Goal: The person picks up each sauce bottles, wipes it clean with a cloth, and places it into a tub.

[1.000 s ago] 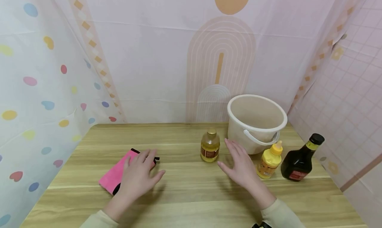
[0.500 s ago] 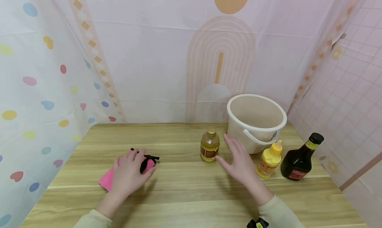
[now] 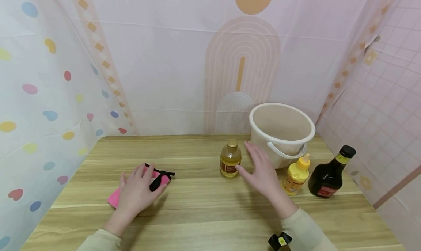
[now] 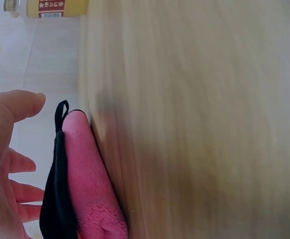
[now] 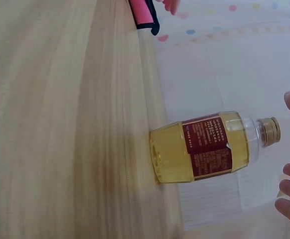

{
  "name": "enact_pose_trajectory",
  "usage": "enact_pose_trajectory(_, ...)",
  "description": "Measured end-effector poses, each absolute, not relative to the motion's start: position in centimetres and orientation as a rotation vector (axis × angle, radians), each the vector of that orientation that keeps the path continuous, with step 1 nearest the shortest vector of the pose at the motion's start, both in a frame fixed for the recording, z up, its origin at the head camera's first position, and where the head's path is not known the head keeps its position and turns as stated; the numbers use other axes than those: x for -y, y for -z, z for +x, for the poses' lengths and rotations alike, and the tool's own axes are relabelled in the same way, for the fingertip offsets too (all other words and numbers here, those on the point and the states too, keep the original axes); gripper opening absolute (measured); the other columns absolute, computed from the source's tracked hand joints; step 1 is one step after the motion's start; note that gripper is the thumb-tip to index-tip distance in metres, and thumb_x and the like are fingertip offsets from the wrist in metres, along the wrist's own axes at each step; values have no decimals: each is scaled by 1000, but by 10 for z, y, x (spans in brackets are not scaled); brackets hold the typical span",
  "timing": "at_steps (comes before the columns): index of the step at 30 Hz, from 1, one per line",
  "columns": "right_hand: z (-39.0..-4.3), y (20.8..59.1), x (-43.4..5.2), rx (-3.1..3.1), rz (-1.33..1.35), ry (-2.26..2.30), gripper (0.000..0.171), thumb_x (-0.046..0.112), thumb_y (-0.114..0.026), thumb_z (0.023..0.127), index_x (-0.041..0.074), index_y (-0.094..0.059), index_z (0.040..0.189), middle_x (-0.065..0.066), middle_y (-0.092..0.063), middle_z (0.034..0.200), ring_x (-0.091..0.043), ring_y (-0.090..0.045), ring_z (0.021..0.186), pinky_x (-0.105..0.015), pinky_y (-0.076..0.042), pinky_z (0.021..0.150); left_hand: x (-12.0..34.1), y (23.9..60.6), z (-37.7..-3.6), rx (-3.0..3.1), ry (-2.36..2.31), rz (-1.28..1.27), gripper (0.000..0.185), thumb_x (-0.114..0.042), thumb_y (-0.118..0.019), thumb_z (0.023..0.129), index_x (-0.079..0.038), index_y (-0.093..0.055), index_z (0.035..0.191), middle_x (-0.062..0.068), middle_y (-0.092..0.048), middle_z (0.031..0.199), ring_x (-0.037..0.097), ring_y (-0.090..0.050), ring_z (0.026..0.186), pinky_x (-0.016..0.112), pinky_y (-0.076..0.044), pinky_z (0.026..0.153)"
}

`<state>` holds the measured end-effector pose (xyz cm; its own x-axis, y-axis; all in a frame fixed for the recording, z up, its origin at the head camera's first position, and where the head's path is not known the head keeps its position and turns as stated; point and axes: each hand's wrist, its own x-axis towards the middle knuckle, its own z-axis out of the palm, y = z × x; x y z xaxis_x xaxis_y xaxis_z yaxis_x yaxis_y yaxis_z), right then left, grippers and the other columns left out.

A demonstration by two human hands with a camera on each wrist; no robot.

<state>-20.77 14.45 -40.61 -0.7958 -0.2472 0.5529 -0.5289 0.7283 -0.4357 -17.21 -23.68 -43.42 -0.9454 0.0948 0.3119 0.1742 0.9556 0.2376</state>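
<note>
The fluffy pink cloth with black trim looks soft and matt. The clear glossy bottle of yellow oil stands on the smooth light wooden table.

oil bottle red label, print too small to read, no other legible txt

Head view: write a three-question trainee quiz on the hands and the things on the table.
1. True or false: the right hand grips the small oil bottle.
2. What does the left hand rest on? A) pink cloth B) white bucket C) dark sauce bottle
3. Fill in: the yellow squeeze bottle stands between the bucket and the ____ bottle.

Key: 1 false, the open hand is beside it, no grip. 2 A. 3 dark sauce.
</note>
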Motion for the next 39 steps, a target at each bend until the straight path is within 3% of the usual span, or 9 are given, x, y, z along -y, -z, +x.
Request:
enact_pose_trajectory(10, -219, 401, -140, 2454, 589, -890, 75, 31, -76, 85, 1, -43, 146, -20, -48, 144, -41, -41, 133, -54, -30, 110, 238, 435, -174, 2834, 353, -177, 83, -56, -68, 85, 0, -47, 143, 36, -41, 141, 55, -36, 130, 78, -12, 100)
enact_pose_trajectory(24, -244, 398, -125, 2474, 550, -1009, 64, 27, -80, 83, 2, -55, 136, -16, -59, 130, -34, -52, 121, -50, -39, 102, 242, 438, -177, 2768, 373, -168, 87, -63, -65, 84, 3, -49, 139, 33, -41, 141, 51, -35, 130, 78, -11, 99)
enact_pose_trajectory(32, -251, 393, -119, 2483, 569, -990, 54, 23, -81, 82, 1, -61, 127, -13, -65, 115, -29, -60, 99, -44, -48, 87, 244, 437, -177, 2795, 389, -150, 91, -65, -63, 84, 3, -46, 142, 35, -38, 143, 52, -33, 131, 79, -8, 99)
enact_pose_trajectory(39, -255, 389, -115, 2529, 529, -1008, 50, 17, -81, 82, 0, -62, 124, -11, -67, 108, -27, -62, 94, -43, -49, 84, 244, 438, -177, 2794, 386, -145, 92, -67, -62, 84, 2, -47, 141, 34, -39, 143, 51, -33, 131, 79, -9, 99)
